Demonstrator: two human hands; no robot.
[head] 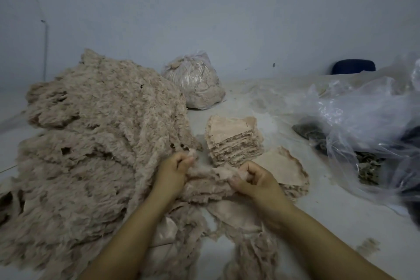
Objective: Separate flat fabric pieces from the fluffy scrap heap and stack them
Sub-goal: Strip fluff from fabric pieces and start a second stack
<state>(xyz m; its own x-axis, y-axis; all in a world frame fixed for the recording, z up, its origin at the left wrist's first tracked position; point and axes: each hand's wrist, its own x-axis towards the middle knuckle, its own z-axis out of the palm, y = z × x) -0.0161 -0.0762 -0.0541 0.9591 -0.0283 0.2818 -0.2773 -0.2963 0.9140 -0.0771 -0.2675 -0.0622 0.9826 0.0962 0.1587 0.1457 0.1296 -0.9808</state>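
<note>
- Head view: the left hand [173, 170] has its fingers [181, 161] curled tight around a bit of fluffy fabric [204, 179].
- The right hand [254, 179] pinches the other end of the same fluffy bit, so it runs across between both sets of fingers.
- The big fluffy scrap heap [95, 143] lies on the counter [318, 211], just to the left of the left fingers.
- The stack of flat pieces [234, 141] stands just past the fingers, a little to the right.
- One flat piece [281, 166] lies just beyond the right fingers, on a second, lower pile.
- The step looks like pulling a piece free from the fluff.
- Next, I think the hands must tug it loose, then lay it flat on the stack.
- Clear plastic bags [363, 107] sit well to the right of the fingers.
</note>
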